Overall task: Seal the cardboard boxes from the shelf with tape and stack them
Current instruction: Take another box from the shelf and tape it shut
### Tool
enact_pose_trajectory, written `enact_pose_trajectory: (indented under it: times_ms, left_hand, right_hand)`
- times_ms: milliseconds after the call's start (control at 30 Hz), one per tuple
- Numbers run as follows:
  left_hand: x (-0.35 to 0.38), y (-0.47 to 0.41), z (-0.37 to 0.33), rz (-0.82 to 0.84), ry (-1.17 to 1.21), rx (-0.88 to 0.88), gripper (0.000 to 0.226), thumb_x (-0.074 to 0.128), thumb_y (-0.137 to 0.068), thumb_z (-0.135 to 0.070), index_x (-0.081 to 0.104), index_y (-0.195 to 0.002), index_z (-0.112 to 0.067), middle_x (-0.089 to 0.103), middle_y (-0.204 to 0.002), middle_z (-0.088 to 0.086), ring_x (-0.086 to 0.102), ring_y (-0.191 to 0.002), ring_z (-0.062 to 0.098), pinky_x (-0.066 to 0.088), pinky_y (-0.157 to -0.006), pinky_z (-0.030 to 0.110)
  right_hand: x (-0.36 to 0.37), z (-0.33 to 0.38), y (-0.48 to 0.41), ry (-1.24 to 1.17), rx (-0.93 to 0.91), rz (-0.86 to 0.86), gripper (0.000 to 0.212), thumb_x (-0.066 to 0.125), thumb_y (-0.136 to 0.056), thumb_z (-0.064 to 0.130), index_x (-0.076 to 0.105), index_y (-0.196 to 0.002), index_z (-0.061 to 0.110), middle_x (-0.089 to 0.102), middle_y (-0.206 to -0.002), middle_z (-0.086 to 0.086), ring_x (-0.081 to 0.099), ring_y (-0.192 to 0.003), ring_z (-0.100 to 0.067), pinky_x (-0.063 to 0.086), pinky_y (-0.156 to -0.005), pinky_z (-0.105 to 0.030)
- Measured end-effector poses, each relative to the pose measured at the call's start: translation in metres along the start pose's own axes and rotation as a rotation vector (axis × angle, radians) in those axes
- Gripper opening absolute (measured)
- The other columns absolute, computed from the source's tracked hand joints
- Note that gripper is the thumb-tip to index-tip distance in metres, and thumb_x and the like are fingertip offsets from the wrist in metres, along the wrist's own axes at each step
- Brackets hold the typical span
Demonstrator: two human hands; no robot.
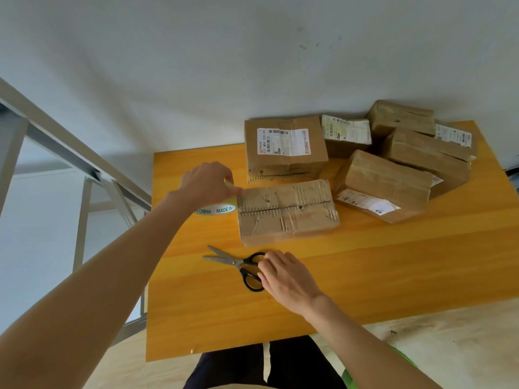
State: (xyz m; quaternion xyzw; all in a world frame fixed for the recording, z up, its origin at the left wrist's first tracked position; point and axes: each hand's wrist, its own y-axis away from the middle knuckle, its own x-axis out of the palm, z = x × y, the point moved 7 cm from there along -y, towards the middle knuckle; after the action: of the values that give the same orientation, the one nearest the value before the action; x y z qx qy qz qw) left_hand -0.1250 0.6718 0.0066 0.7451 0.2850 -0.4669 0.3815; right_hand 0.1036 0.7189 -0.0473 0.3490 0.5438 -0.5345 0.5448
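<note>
Our left hand (207,182) pinches the yellowish tape end (235,188) between thumb and fingertips, right at the upper left edge of the nearest cardboard box (286,213). The roll of tape (216,210) lies under that hand, just beside the box. The box lies flat in the middle of the yellow wooden table (365,276), its flaps shut and its top worn. Our right hand (283,273) rests on the black handles of the scissors (247,269), which lie on the table with blades apart; we cannot tell whether the fingers grip them. A labelled box (285,147) stands just behind, and more boxes (393,178) crowd the far right corner.
</note>
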Motion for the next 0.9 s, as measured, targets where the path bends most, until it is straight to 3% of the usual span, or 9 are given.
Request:
enact_pose_trajectory:
  times_ms: [100, 200, 267, 500, 667, 800, 900]
  left_hand:
    - [-0.001, 0.002, -0.002, -0.008, 0.024, 0.033, 0.039, 0.065, -0.077, -0.061, 0.066, -0.098, -0.029, 0.047, -0.087, -0.009, 0.045, -0.085, 0.015, 0.035, -0.068, 0.032]
    - [0.0, 0.002, -0.007, 0.012, 0.033, 0.078, 0.029, 0.066, -0.08, -0.055, 0.066, -0.095, -0.03, 0.048, -0.088, -0.01, 0.047, -0.085, 0.015, 0.037, -0.068, 0.032]
    - [0.001, 0.002, -0.011, 0.037, 0.044, 0.106, 0.019, 0.067, -0.081, -0.05, 0.064, -0.088, -0.033, 0.049, -0.089, -0.01, 0.049, -0.085, 0.015, 0.038, -0.067, 0.031]
    - [0.003, -0.003, -0.019, 0.166, 0.109, 0.161, 0.007, 0.068, -0.084, -0.032, 0.062, -0.084, -0.027, 0.051, -0.092, -0.008, 0.052, -0.091, 0.016, 0.038, -0.071, 0.03]
    - [0.003, -0.005, -0.02, 0.21, 0.119, 0.17, 0.007, 0.069, -0.083, -0.029, 0.063, -0.084, -0.028, 0.053, -0.09, -0.008, 0.055, -0.092, 0.017, 0.039, -0.071, 0.029]
    - [0.002, -0.006, -0.021, 0.211, 0.124, 0.181, 0.007, 0.069, -0.084, -0.028, 0.063, -0.082, -0.028, 0.054, -0.092, -0.008, 0.055, -0.092, 0.017, 0.038, -0.071, 0.029]
    - [0.002, -0.006, -0.021, 0.211, 0.13, 0.18, 0.006, 0.069, -0.084, -0.028, 0.063, -0.082, -0.029, 0.054, -0.09, -0.009, 0.055, -0.091, 0.017, 0.038, -0.07, 0.028]
  right_hand:
    - [0.025, 0.008, -0.001, -0.039, 0.116, 0.233, 0.031, 0.079, -0.077, 0.038, 0.065, -0.091, 0.014, 0.064, -0.092, 0.001, 0.064, -0.083, -0.016, 0.051, -0.071, -0.026]
    - [0.052, 0.013, 0.003, -0.077, 0.189, 0.455, 0.038, 0.063, -0.092, 0.035, 0.055, -0.116, 0.006, 0.056, -0.118, -0.009, 0.055, -0.111, -0.025, 0.044, -0.094, -0.035]
    - [0.062, 0.016, 0.005, -0.074, 0.208, 0.525, 0.041, 0.055, -0.097, 0.032, 0.047, -0.126, 0.004, 0.05, -0.127, -0.012, 0.048, -0.119, -0.028, 0.04, -0.101, -0.038]
    - [0.079, 0.02, 0.005, -0.082, 0.392, 0.596, 0.035, 0.054, -0.094, 0.004, 0.045, -0.128, 0.004, 0.049, -0.127, -0.014, 0.05, -0.116, -0.029, 0.043, -0.097, -0.036]
    - [0.08, 0.011, 0.005, -0.155, 0.48, 0.596, 0.041, 0.06, -0.094, 0.017, 0.044, -0.129, 0.005, 0.047, -0.129, -0.011, 0.055, -0.11, -0.025, 0.048, -0.089, -0.033]
    - [0.078, 0.007, 0.005, -0.145, 0.446, 0.577, 0.037, 0.06, -0.095, 0.02, 0.046, -0.127, 0.006, 0.051, -0.126, -0.009, 0.056, -0.11, -0.024, 0.047, -0.085, -0.032]
    - [0.069, 0.002, -0.001, -0.154, 0.417, 0.467, 0.036, 0.052, -0.099, 0.033, 0.048, -0.125, 0.009, 0.052, -0.122, -0.006, 0.055, -0.108, -0.022, 0.045, -0.083, -0.03]
